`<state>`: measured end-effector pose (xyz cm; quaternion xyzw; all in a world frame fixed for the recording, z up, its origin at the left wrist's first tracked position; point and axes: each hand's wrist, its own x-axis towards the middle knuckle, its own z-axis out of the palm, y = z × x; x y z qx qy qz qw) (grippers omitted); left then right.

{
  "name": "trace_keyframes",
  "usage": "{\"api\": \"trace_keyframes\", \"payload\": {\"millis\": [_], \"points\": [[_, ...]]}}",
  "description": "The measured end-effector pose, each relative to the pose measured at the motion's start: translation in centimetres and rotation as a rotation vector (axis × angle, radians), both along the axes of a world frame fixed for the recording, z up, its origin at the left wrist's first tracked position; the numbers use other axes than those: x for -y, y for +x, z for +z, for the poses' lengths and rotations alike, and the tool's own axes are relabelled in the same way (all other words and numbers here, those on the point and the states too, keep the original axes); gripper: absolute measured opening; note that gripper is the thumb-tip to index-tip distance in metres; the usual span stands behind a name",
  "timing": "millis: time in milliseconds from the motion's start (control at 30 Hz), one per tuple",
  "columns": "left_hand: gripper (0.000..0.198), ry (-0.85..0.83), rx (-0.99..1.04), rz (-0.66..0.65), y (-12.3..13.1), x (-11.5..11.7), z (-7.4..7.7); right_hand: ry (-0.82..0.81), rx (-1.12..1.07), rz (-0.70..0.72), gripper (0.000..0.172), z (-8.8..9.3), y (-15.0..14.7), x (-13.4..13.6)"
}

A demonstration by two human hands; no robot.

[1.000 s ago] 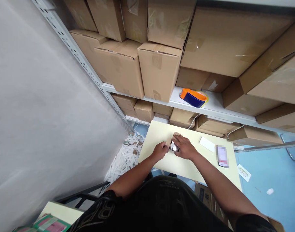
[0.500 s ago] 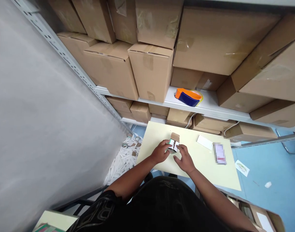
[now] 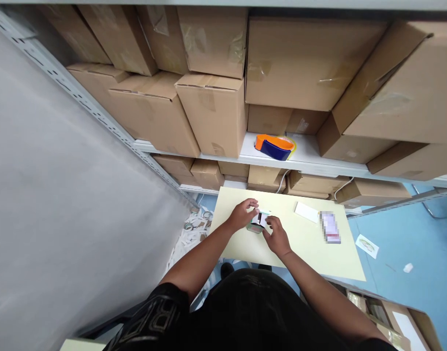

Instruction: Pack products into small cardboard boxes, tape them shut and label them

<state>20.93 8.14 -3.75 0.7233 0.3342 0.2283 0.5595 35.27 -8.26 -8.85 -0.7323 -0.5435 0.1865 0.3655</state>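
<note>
A small white and green cardboard box (image 3: 256,227) sits on the pale yellow table, between my two hands. Its top shows white panels with a dark slot between them. My left hand (image 3: 242,215) is at the upper left of the box, fingers stretched and apart, with the thumb close to the top edge. On the other side, my right hand (image 3: 277,238) has its fingers bent against the box's right edge and its thumb at the near corner. The box's contents are hidden.
On the table (image 3: 300,248) lie a flat white box (image 3: 306,212) and a blurred-out phone-shaped item (image 3: 330,227). Shelves of brown cartons (image 3: 212,114) rise behind, with an orange and blue tape dispenser (image 3: 274,147). Paper scraps (image 3: 183,243) cover the floor at left.
The brown flap that stood up behind the small box is no longer visible. My left hand has loosened and its fingers have lifted. The camera view has shifted slightly.
</note>
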Motion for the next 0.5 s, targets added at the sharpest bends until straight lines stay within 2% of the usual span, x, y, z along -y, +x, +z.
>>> {"api": "trace_keyframes", "payload": {"millis": [100,233,367,500], "points": [[0.022,0.281,-0.068,-0.105,-2.5,1.7,-0.5,-0.032,-0.085,-0.068,0.043,0.3,-0.1,0.0],[0.02,0.504,-0.163,-0.2,-3.8,2.8,-2.1,-0.014,-0.114,-0.057,0.044,0.6,-0.1,0.1],[0.022,0.769,-0.251,-0.272,-3.8,2.8,-3.1,0.082,0.041,0.038,0.027,0.3,0.2,0.0],[0.02,0.896,-0.239,-0.317,-3.8,3.1,-3.3,0.091,0.229,0.072,0.027,-0.2,0.2,-0.1]]}}
